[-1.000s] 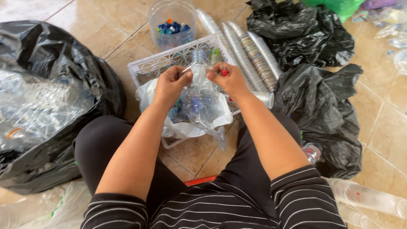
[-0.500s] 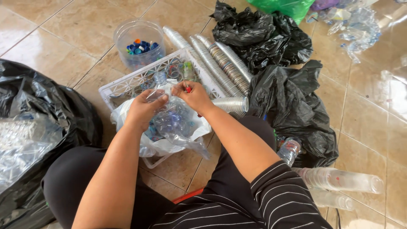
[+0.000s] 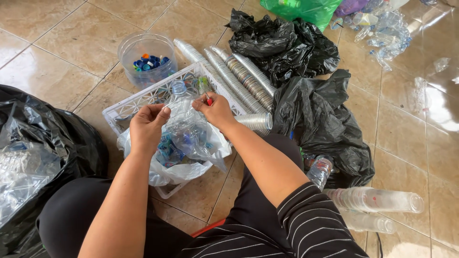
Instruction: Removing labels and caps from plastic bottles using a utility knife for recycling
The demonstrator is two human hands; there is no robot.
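Both hands sit lower in view now — head tipped up, more floor showing. Left hand [image 3: 148,128] pinches the clear bottle [image 3: 184,122] over the white crate [image 3: 125,111]; right hand [image 3: 217,111] grips a small red tool [image 3: 209,100] at its label. Label's not off yet.

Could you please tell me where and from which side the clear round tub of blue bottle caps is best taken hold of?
Probably by the rim of the clear round plastic tub, from above or its open left side: it stands upright, the mouth open, and the white lattice plastic crate crowds its near right side.
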